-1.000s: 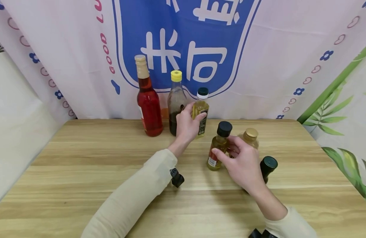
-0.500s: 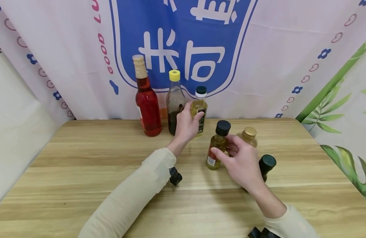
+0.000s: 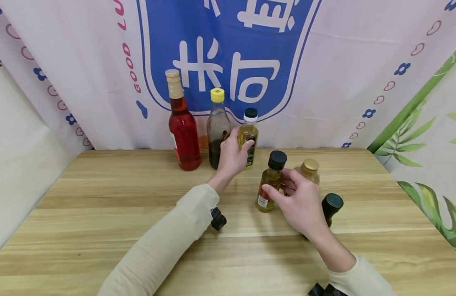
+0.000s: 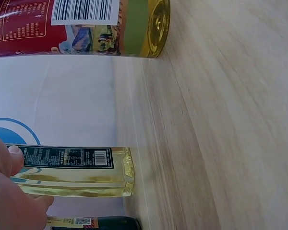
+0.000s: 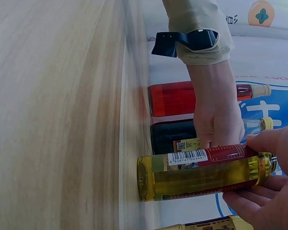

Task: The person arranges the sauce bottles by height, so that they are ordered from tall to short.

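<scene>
My left hand (image 3: pixel 232 156) grips a square clear bottle of pale yellow oil (image 3: pixel 252 132) with a dark green cap, upright near the back of the table. In the left wrist view its dark label (image 4: pixel 69 157) and base show beside the thumb. My right hand (image 3: pixel 303 201) holds a round bottle of golden oil (image 3: pixel 270 179) by its upper part, between thumb and fingers. That bottle has a black cap and a red label with a barcode (image 5: pixel 188 156). It stands upright, nearer to me and right of the square bottle.
At the back left stand a tall bottle of red liquid (image 3: pixel 185 142) and a yellow-capped bottle of dark sauce (image 3: pixel 217 123). Behind the right hand are a gold-capped bottle (image 3: pixel 311 169) and a bottle with a dark green cap (image 3: pixel 332 205), both partly hidden. A printed curtain (image 3: pixel 324 90) hangs behind the wooden table (image 3: pixel 131 213).
</scene>
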`<state>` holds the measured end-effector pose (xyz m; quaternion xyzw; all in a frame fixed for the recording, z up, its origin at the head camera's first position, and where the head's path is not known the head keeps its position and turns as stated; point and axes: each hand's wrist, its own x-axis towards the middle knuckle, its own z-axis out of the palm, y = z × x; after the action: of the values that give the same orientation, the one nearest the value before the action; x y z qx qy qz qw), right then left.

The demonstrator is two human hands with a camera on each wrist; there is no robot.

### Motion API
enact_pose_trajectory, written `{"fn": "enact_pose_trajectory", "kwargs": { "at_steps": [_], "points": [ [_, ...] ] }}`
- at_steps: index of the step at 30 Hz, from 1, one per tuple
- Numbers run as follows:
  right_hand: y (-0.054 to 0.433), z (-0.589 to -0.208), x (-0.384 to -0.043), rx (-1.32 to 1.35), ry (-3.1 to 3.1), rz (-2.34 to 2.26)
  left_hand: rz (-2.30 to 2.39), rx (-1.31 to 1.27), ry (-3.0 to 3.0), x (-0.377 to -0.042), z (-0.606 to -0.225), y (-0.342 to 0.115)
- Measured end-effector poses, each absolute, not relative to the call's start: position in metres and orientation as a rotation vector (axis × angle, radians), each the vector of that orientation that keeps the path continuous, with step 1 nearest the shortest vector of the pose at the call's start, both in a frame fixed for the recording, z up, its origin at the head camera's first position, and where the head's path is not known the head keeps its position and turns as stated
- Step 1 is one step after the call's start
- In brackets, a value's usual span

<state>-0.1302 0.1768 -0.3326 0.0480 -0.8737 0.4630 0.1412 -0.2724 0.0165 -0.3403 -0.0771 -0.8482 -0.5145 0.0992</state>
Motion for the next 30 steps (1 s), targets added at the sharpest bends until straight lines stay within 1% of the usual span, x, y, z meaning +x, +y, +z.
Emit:
{"fn": "enact_pose_trajectory", "kwargs": {
  "at_steps": [30],
  "points": [
    [0.1783, -0.3298, -0.1304, 0.184, -2.519, 1.369, -1.515, -0.255, -2.518, -0.2729, -0.3411, 0.017]
  ]
}}
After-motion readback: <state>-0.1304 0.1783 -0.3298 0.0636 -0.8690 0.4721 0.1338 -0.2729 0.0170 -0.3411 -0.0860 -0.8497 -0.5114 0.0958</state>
